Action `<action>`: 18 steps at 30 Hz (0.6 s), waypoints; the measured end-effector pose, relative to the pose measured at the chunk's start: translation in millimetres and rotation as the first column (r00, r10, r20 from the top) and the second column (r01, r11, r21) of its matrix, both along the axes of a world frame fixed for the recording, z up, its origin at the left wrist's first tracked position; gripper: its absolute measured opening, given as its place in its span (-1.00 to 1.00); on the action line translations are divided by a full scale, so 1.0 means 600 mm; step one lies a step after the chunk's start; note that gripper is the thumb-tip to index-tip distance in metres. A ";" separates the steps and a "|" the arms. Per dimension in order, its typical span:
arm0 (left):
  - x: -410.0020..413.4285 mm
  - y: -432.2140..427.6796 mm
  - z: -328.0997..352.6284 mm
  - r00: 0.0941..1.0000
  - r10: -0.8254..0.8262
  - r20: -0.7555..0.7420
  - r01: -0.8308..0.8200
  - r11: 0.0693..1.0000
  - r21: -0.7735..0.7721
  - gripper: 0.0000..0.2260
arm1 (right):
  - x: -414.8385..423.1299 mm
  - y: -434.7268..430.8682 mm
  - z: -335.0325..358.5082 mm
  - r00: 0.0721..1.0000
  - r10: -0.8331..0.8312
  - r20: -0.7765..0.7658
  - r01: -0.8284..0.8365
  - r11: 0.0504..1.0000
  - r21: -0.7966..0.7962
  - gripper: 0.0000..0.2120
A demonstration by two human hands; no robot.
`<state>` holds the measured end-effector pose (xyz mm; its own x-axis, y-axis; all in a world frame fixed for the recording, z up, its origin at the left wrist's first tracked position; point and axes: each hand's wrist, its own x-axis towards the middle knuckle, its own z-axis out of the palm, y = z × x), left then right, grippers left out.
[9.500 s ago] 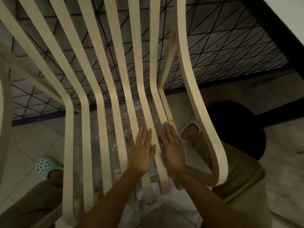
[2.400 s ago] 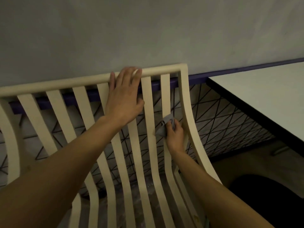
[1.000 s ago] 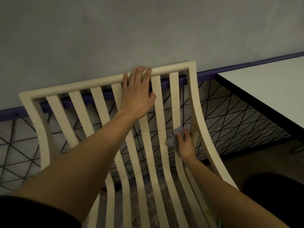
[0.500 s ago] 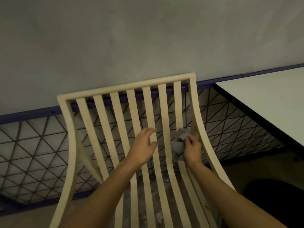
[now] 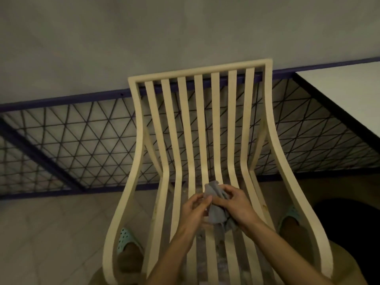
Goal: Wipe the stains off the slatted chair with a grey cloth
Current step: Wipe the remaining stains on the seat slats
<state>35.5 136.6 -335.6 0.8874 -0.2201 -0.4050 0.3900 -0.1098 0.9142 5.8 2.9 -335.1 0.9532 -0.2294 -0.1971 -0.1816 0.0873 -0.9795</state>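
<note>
Presently, head view: the crumpled grey fabric cloth is pinched between left hand and right hand, both curled on it. The cream slatted chair lies just below (slats running straight away); the right hand sits nearer its right rail.

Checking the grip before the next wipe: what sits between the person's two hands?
The grey cloth, bunched up; the left hand and right hand both hold it over the slatted chair seat, as the head view shows.

The slatted chair is viewed closely from above its front by one head-worn camera, faced toward the wall.
</note>
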 end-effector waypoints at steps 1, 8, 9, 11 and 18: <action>-0.031 0.026 -0.012 0.999 0.020 -0.036 -0.020 1.000 0.016 -0.91 | -0.030 0.019 -0.008 0.999 0.037 -0.037 -0.036 0.999 0.032 -0.80; -0.093 0.121 -0.005 0.982 0.150 -0.117 -0.153 0.988 -0.015 -0.83 | -0.087 0.056 -0.025 0.987 0.031 -0.159 0.023 0.945 0.327 -0.83; -0.103 0.125 0.001 0.983 0.126 -0.137 -0.132 0.991 -0.035 -0.80 | -0.092 0.063 -0.023 0.989 0.029 -0.144 0.015 0.955 0.296 -0.83; -0.131 0.128 0.000 0.983 0.071 -0.168 -0.074 0.997 -0.015 -0.79 | -0.112 0.079 -0.030 0.990 0.060 -0.126 -0.035 0.980 0.196 -0.83; -0.185 0.134 -0.039 0.989 0.117 -0.096 -0.115 0.993 0.026 -0.91 | -0.164 0.091 -0.046 0.985 0.131 -0.115 -0.112 0.982 0.155 -0.79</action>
<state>-75.7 216.7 -358.9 0.8627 -0.1091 -0.4938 0.4879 -0.0772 0.8695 -92.8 57.5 -362.9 0.9380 -0.0732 -0.3387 -0.3192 0.1984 -0.9267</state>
